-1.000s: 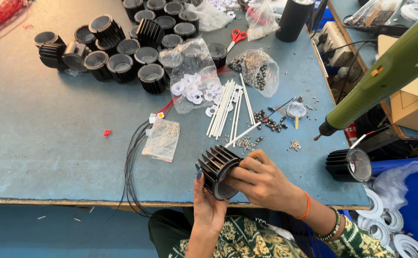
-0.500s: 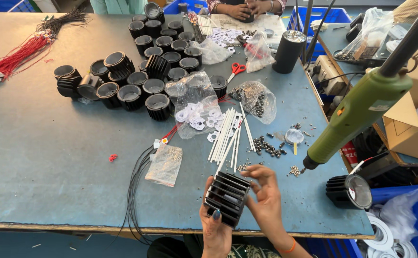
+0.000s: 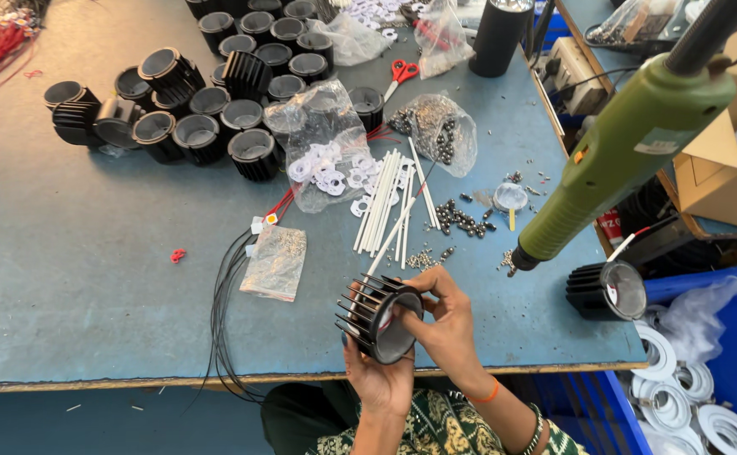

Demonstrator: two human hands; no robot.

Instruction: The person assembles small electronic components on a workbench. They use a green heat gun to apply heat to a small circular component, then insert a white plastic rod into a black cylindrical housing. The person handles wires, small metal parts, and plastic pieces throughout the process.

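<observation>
My left hand (image 3: 377, 379) cups a black finned round housing (image 3: 370, 312) from below, just above the near edge of the blue table (image 3: 90, 278). My right hand (image 3: 446, 322) grips the housing's open face, fingers curled over its rim. A green electric screwdriver (image 3: 629, 143) hangs tip-down to the right of my hands, touched by neither. Loose screws (image 3: 461, 219) and a bundle of white rods (image 3: 389, 206) lie just beyond the housing.
Many black housings (image 3: 208, 101) crowd the far left. Clear bags of white rings (image 3: 322, 156) and metal parts (image 3: 436, 131), red scissors (image 3: 400, 74), black cables (image 3: 227, 312) and a small bag (image 3: 274, 261) lie mid-table. Another housing (image 3: 606, 291) sits at the right edge; a blue bin (image 3: 714, 371) holds white rings.
The view has shifted and closed in on the table. My hands have turned the housing so its open face tilts toward the right, with my right fingers now over the rim.
</observation>
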